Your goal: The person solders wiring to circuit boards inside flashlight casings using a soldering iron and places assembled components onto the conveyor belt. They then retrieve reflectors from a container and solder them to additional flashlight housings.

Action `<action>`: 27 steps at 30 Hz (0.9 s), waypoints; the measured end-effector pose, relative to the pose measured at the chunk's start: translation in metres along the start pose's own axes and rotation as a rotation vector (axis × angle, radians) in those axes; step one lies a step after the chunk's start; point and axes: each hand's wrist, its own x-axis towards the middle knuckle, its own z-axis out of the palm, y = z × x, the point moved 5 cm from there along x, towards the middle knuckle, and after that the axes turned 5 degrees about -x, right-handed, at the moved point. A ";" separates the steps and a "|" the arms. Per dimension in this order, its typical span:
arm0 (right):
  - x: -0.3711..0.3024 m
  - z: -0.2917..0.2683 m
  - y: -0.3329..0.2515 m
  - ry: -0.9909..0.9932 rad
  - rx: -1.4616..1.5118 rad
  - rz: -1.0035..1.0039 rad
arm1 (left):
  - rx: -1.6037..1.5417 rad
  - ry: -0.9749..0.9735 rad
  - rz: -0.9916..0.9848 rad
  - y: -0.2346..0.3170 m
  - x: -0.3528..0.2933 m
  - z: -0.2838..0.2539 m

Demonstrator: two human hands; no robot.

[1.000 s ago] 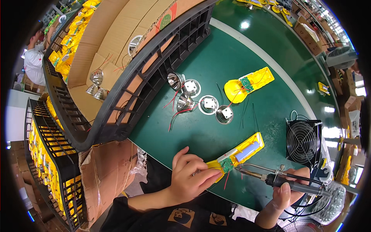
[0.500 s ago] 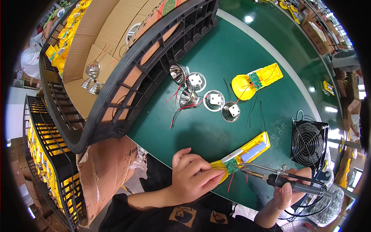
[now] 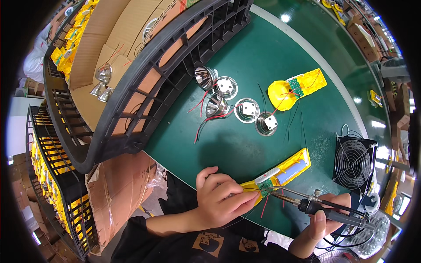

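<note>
A yellow flashlight housing [image 3: 302, 154] lies at the table's front edge, a blue battery [image 3: 291, 171] and a small green circuit board [image 3: 265, 186] inside it. The fingers of my left hand [image 3: 226, 195] are closed on its wide end, and a thin dark wire shows at the fingertips. My right hand [image 3: 324, 219] grips a soldering iron [image 3: 330, 213] with a thin metal feed tube [image 3: 293, 191] along its top. The iron's tip is at the circuit board; whether it touches is too small to tell. Red wires hang below the board.
Several silver reflector cups [image 3: 247, 110] with red and black wires lie mid-table. Beyond them is another yellow housing [image 3: 283, 94]. A black fan [image 3: 352, 163] stands at the right. A black plastic crate [image 3: 144, 94] borders the left, around a cardboard box [image 3: 87, 115] with more reflectors.
The soldering iron's tip has shifted slightly left over the circuit board, and my right hand has moved a little with it. The whole view has shifted slightly. My left hand keeps its grip.
</note>
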 end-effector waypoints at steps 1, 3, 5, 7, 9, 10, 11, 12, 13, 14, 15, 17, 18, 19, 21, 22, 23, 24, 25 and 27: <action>0.000 0.001 -0.001 -0.021 -0.018 -0.031 | 0.002 0.015 -0.003 0.000 0.000 -0.001; -0.001 0.001 0.000 -0.015 0.018 0.006 | 0.000 -0.005 -0.002 0.000 0.000 0.000; -0.001 0.000 0.002 -0.009 0.054 0.043 | 0.005 0.011 -0.004 0.000 0.000 0.000; -0.001 -0.001 0.001 -0.010 0.048 0.027 | 0.007 0.012 -0.006 0.000 -0.001 0.000; -0.001 -0.001 0.001 -0.015 0.047 0.045 | 0.004 0.014 -0.006 -0.001 -0.001 -0.001; -0.002 -0.001 0.002 -0.010 0.051 0.054 | 0.005 0.014 -0.007 -0.001 -0.001 -0.001; -0.002 -0.001 0.001 -0.010 0.052 0.055 | 0.015 0.008 -0.015 -0.001 -0.001 0.000; -0.002 -0.001 0.001 -0.014 0.046 0.056 | 0.021 -0.012 -0.024 -0.001 -0.001 0.001; -0.002 -0.001 0.001 -0.006 0.044 0.043 | 0.025 0.002 -0.024 -0.001 -0.001 0.000; -0.002 0.000 0.001 -0.018 0.041 0.058 | 0.024 0.005 -0.024 -0.001 -0.001 0.000; -0.002 0.000 0.001 -0.014 0.038 0.050 | 0.019 -0.008 -0.025 -0.001 -0.001 0.001; -0.002 0.000 0.001 -0.010 0.035 0.042 | 0.025 0.007 -0.021 -0.001 -0.001 0.000; -0.002 0.000 0.001 -0.011 0.032 0.043 | 0.022 -0.006 -0.020 -0.001 -0.001 0.000; -0.002 0.000 0.000 -0.001 0.031 0.033 | 0.027 0.007 -0.018 -0.001 -0.001 0.000; -0.002 0.001 0.000 -0.013 0.028 0.046 | 0.022 -0.007 -0.023 -0.001 -0.001 0.000; -0.001 0.000 -0.001 -0.003 0.031 0.033 | 0.028 0.007 -0.021 -0.001 -0.001 0.000; -0.001 0.001 -0.001 -0.013 0.029 0.048 | 0.028 0.001 -0.022 -0.001 -0.001 0.000; -0.001 0.001 -0.001 -0.005 0.034 0.034 | 0.024 -0.019 -0.027 -0.001 -0.001 0.001; -0.001 0.001 -0.002 0.010 0.044 0.011 | 0.029 -0.005 -0.023 -0.001 -0.001 0.000; -0.001 0.001 -0.002 0.004 0.033 0.017 | 0.028 -0.019 -0.023 -0.001 -0.001 0.001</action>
